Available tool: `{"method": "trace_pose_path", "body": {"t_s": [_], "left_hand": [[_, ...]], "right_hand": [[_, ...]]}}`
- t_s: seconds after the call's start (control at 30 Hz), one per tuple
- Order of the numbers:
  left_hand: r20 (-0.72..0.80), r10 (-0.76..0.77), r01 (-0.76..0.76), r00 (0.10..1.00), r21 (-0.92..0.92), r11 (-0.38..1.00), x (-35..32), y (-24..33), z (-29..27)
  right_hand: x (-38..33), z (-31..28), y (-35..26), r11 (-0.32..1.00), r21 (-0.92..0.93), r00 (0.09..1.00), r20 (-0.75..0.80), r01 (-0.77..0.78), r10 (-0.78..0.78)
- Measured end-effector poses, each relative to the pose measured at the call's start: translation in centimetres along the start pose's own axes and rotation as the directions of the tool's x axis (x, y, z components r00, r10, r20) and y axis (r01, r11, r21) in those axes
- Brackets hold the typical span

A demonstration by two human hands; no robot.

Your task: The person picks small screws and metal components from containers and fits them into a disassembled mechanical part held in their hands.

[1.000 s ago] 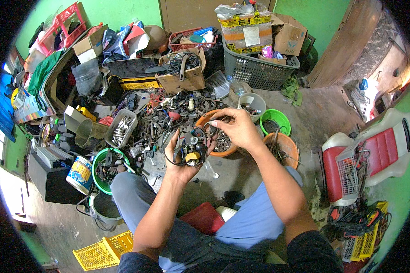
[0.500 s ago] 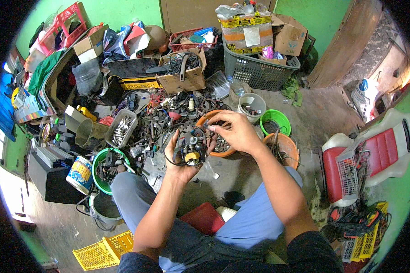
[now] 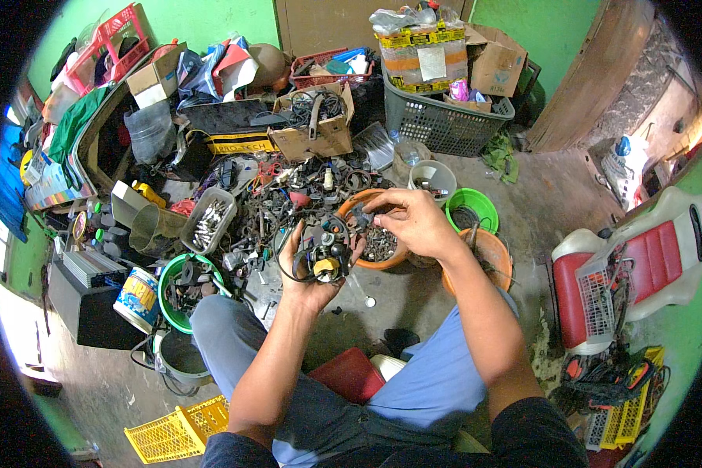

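My left hand (image 3: 307,290) is wrapped from below around a round, dark mechanical part (image 3: 320,248), held up in front of my knees. The part has a yellow piece on its near side, silvery fittings and a thin black cable looping out at its left. Just off its upper right edge, my right hand (image 3: 413,221) has thumb and forefinger brought together at a small dark piece (image 3: 359,216). Whether that piece is loose or joined to the part, I cannot tell. Behind the fingers stands an orange tub (image 3: 394,261) of small metal hardware.
Loose dark metal parts (image 3: 265,207) are heaped on the floor ahead. Around them stand a clear tub of silvery pieces (image 3: 210,222), a green basin (image 3: 164,285), a white bucket (image 3: 441,175) and a bright green bucket (image 3: 487,204). A red-and-white seat (image 3: 593,292) stands at right.
My right hand has drawn a little to the right, away from the part. The small dark piece at its fingertips shows more plainly. My left hand stays nearly still.
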State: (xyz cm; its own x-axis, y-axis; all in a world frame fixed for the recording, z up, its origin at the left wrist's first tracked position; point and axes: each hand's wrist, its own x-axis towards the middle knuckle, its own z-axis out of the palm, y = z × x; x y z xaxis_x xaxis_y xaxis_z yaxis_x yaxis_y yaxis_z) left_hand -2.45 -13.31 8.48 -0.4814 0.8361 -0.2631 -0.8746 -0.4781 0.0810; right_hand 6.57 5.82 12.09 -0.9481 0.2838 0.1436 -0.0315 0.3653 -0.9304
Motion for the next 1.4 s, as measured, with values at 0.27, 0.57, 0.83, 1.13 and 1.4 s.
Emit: {"method": "trace_pose_path", "body": {"t_s": [0.27, 0.57, 0.83, 1.13, 1.4], "left_hand": [[-0.013, 0.012, -0.012, 1.000, 0.018, 1.000, 0.0, 0.0, -0.3], [0.032, 0.020, -0.021, 0.999, 0.037, 0.999, 0.0, 0.2, -0.5], [0.044, 0.038, -0.039, 0.998, 0.027, 0.999, 0.1, 0.5, -0.5], [0.061, 0.045, -0.045, 0.997, 0.004, 0.999, 0.1, 0.4, -0.4], [0.069, 0.039, -0.039, 0.997, -0.002, 0.999, 0.1, 0.5, -0.4]], "right_hand": [[0.8, 0.1, 0.8, 0.994, 0.104, 0.978, -0.209, 0.035, -0.013], [1.1, -1.0, 1.5, 1.000, -0.004, 0.927, -0.375, 0.028, -0.027], [1.1, -1.3, 1.2, 0.931, 0.361, 0.942, -0.328, 0.055, 0.071], [1.2, -2.0, 1.4, 0.925, 0.366, 0.945, -0.326, 0.097, 0.029], [1.1, -2.1, 1.0, 0.921, 0.375, 0.944, -0.330, 0.108, 0.023]]}}
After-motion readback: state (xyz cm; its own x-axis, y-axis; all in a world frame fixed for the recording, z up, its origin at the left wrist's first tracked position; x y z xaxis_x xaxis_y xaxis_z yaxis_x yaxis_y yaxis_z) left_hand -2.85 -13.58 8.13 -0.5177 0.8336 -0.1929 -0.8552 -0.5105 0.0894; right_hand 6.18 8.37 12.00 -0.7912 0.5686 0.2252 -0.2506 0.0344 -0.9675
